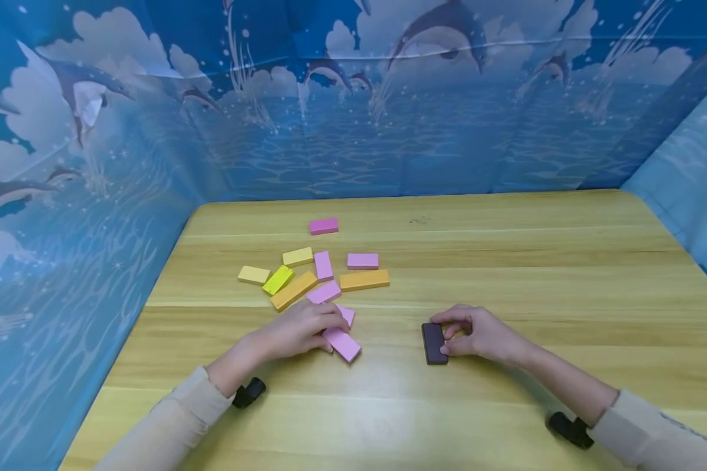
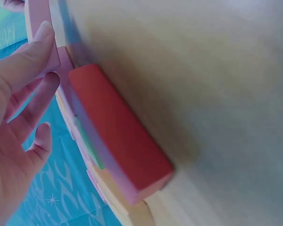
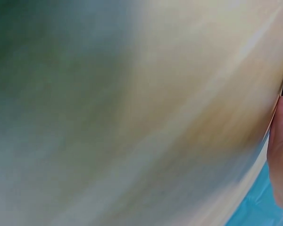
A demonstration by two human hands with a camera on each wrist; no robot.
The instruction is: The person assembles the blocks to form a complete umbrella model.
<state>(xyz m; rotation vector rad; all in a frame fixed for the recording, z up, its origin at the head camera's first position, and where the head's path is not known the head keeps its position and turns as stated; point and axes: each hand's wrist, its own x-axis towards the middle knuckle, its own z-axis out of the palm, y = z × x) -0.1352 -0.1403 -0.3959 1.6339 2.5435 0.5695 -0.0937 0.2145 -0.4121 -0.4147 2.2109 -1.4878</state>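
Note:
My left hand pinches a pink block between thumb and fingers, low over the table. Another pink block lies just behind it, partly covered by the fingers. In the left wrist view, a red block lies close beside the left hand; the hand and forearm hide it from the head view. Farther right, my right hand holds a black block by its edges, thumb at the near right corner and index finger at the far end. Only a sliver of that block shows in the right wrist view.
Beyond the left hand lies a loose group of blocks: orange, bright yellow, pale yellow and pink. One pink block sits farther back. A blue dolphin-print cloth stands behind the wooden table.

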